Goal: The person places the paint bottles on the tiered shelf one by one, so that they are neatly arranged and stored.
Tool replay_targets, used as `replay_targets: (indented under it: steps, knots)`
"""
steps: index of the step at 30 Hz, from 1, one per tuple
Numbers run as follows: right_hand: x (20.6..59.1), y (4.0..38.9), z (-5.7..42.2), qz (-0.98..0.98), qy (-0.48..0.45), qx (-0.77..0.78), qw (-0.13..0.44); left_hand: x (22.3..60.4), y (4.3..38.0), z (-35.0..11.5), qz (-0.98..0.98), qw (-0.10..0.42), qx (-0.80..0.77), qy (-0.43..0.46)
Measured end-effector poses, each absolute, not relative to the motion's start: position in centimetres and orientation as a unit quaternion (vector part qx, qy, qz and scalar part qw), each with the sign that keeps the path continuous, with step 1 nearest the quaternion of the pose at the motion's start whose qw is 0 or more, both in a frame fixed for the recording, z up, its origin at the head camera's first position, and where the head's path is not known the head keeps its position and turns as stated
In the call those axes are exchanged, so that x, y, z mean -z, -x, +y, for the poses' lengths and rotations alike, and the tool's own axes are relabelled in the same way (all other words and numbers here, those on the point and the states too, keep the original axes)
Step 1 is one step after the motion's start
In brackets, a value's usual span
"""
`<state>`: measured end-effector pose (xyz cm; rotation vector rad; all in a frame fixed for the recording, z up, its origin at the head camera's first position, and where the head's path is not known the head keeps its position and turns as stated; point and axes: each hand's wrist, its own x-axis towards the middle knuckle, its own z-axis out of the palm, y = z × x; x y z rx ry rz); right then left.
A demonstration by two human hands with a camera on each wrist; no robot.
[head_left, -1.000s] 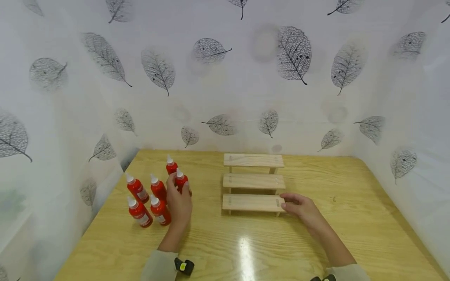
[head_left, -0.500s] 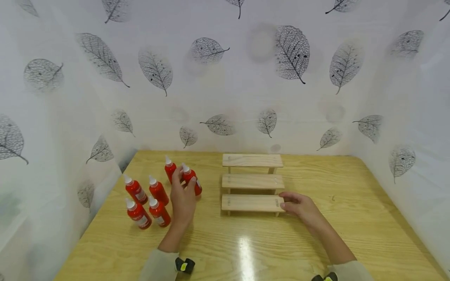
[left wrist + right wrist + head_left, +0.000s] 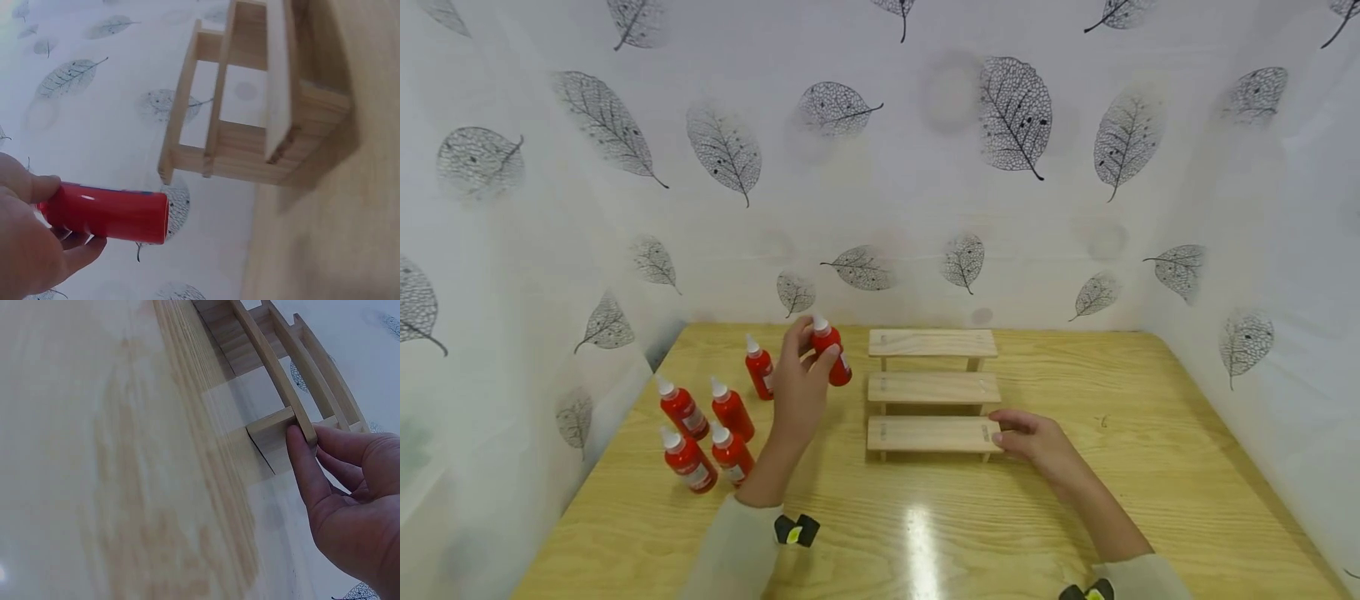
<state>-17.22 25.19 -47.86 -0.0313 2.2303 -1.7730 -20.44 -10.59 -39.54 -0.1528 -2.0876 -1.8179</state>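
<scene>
My left hand [image 3: 801,387] grips a red squeeze bottle [image 3: 832,357] with a white pointed cap, raised above the table and tilted, just left of a three-step wooden stand [image 3: 932,387]. In the left wrist view, thumb and fingers wrap the red bottle [image 3: 109,214], its base facing the stand [image 3: 281,140]. At the stand's lowest step, my right hand [image 3: 1037,446] pinches the right end of the board. The right wrist view has the thumb and fingers of the right hand [image 3: 350,487] on either side of that step's end [image 3: 303,425].
Several more red bottles [image 3: 688,462] with white caps stand upright on the left of the wooden table [image 3: 1000,533]. One bottle [image 3: 759,368] stands farther back, close behind my left hand. A white leaf-patterned sheet [image 3: 925,183] encloses the back and sides.
My left hand has lifted the squeeze bottle from among the others and carried it up and right toward the stand. The right hand keeps its hold on the lowest step.
</scene>
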Motion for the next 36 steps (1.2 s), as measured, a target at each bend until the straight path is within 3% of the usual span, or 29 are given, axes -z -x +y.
replay_targets:
  steps: [10, 19, 36]
  knots:
    - [48.0, 17.2, 25.1, 0.771, 0.012, 0.621, 0.144, 37.7, 23.3, -6.0, -0.74, 0.106, 0.654, 0.12]
    - [48.1, 17.2, 25.2, 0.769, 0.007, 0.623, 0.142, 37.5, 25.3, -1.6, -0.757, 0.097, 0.613, 0.206]
    - [48.2, 17.2, 25.4, 0.763, 0.009, 0.631, 0.142, 37.5, 28.3, 3.0, -0.745, 0.074, 0.621, 0.232]
